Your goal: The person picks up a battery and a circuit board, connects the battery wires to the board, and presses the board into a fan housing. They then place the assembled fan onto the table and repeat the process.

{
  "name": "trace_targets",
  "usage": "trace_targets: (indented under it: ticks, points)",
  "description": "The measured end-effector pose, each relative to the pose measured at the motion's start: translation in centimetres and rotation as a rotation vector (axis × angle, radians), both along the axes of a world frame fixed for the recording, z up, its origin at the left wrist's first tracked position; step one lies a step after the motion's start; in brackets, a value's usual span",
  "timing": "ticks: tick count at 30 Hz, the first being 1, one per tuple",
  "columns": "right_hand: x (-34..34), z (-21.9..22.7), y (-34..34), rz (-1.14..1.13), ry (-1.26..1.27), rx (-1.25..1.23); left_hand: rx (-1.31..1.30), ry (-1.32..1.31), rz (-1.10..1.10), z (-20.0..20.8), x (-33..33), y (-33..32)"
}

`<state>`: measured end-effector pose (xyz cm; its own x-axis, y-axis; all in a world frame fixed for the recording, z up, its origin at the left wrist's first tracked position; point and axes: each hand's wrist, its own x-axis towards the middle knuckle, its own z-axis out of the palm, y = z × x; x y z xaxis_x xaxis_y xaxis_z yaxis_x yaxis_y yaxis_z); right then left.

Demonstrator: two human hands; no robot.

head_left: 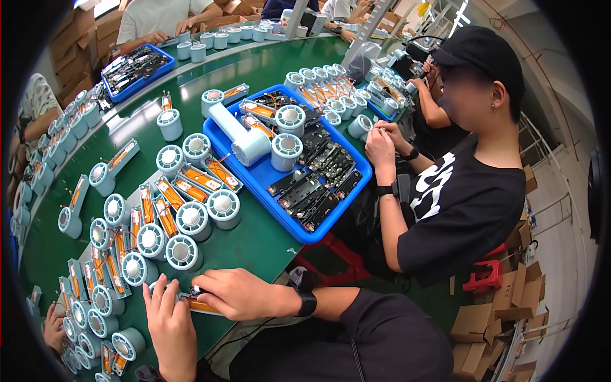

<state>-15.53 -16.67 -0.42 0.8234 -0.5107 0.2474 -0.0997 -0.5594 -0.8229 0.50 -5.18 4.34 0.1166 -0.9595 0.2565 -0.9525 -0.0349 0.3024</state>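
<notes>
At the near edge of the green table, my left hand [170, 328] is closed round a light-blue handheld fan body, its fingers covering most of it. My right hand [238, 294] is closed too, pinching a small dark part [196, 290] against the handle of that fan. An orange battery strip [205, 307] shows beneath the right fingers. Exactly how the dark part sits in the handle is hidden. Just beyond my hands stand several more fan bodies [183, 253], round heads up, with open handles holding orange batteries and thin red wires.
A blue tray [310, 237] of black circuit boards [312, 194] lies ahead to the right, with several fan bodies on top. A co-worker in black [464, 197] sits at my right, holding a fan part. Across the table is another blue tray [167, 66]. Red stools [487, 275] and cardboard boxes [474, 321] stand on the floor.
</notes>
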Motion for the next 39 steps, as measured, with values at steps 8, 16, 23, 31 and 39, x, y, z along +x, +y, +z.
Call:
trace_targets:
  ticks: [8, 16, 23, 31, 39]
  points:
    - [-1.0, 1.3, -0.3, -0.017, -0.012, -0.021, 0.028, -0.130, -0.180, 1.0, 1.0, -0.4]
    - [0.1, 1.9, -0.2, -0.052, -0.004, -0.156, 0.028, -0.267, -0.098, 0.6, 0.8, -0.1]
    - [-0.4, 2.2, 0.0, -0.159, 0.051, -0.091, -0.189, -0.093, -0.166, -1.6, 1.9, 0.7]
    - [1.3, 2.3, -0.3, -0.074, 0.044, -0.311, -0.376, -0.026, -0.140, -2.7, 2.2, 1.0]
    - [-0.5, 1.7, -3.8, 0.235, 0.080, 0.257, -0.379, -0.078, -0.094, -2.9, 0.5, 1.3]
